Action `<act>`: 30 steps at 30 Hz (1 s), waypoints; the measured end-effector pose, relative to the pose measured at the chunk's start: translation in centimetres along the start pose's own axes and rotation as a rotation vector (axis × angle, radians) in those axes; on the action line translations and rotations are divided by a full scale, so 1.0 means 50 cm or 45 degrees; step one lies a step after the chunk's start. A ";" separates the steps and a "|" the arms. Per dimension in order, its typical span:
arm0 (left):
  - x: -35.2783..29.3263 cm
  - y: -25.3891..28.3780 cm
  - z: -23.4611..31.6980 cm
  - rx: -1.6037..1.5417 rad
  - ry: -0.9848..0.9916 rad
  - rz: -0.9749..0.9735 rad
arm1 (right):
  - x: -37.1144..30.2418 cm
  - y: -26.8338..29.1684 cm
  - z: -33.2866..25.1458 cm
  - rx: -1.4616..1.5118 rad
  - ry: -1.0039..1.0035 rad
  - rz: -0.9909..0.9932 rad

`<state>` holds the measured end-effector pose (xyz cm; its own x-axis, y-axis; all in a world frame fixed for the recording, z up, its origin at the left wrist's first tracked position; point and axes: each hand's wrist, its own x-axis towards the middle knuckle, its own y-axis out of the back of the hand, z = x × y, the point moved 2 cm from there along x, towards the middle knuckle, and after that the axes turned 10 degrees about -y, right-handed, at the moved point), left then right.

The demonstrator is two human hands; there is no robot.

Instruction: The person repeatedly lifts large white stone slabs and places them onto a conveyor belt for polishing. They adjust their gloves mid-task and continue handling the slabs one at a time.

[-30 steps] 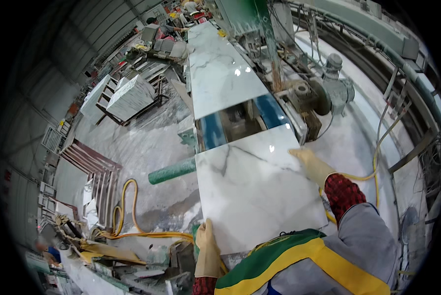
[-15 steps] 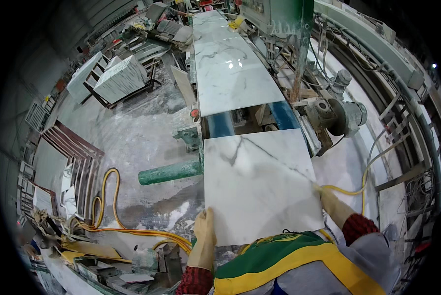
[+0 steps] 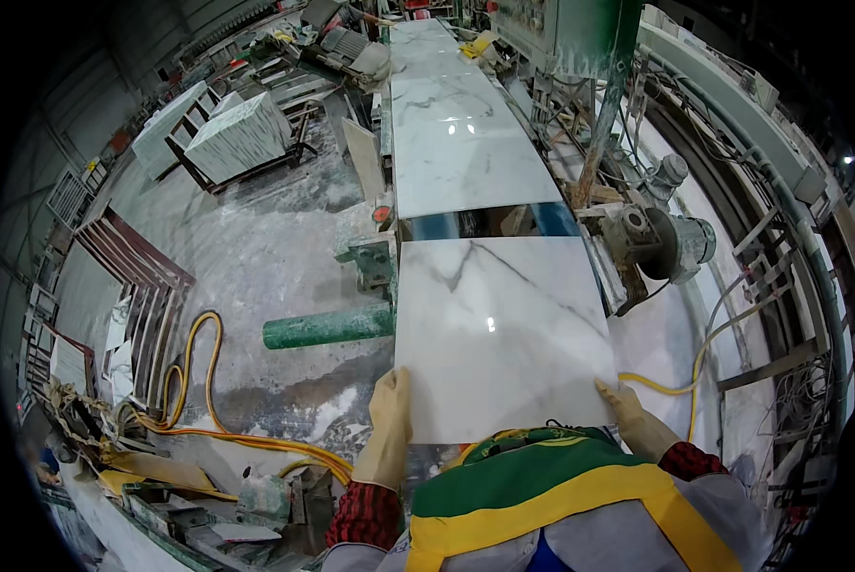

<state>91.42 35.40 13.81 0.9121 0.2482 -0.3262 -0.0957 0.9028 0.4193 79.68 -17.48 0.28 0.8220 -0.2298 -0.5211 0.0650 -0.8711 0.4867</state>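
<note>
A white, grey-veined marble slab (image 3: 504, 334) with a polished face lies in front of me, its near end close to my body. My left hand (image 3: 387, 405), in a cream glove, is closed on its left edge near the close corner. At the right edge my right hand (image 3: 630, 412), also gloved, grips with the thumb over the top face; its other fingers are mostly hidden below. Beyond a narrow gap lies another marble slab (image 3: 470, 157) on the conveyor, whose blue belts (image 3: 555, 219) show in the gap.
A green cylinder (image 3: 327, 327) juts out left of the conveyor. Yellow hoses (image 3: 256, 438) lie at lower left, near a metal rack (image 3: 146, 286). A motor (image 3: 680, 246) stands beside the conveyor's right side. Marble blocks (image 3: 242, 133) rest on a frame at far left.
The near slab has moved forward, and the gap before the far slab has narrowed. Both hands have travelled forward with the slab.
</note>
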 end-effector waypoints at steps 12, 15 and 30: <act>0.099 -0.052 0.010 -0.144 -0.053 0.074 | 0.073 0.024 -0.212 0.563 -0.317 0.122; 0.123 -0.063 -0.009 -0.117 -0.084 0.066 | 0.156 0.039 -0.129 0.290 -0.363 0.284; 0.162 -0.084 0.039 0.108 0.167 0.080 | 0.142 0.051 -0.287 0.497 -0.352 -0.006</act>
<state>99.99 32.97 11.05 0.8451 0.3520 -0.4025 -0.1118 0.8524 0.5108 93.79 -15.10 7.88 0.6377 -0.2862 -0.7151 -0.1926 -0.9582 0.2118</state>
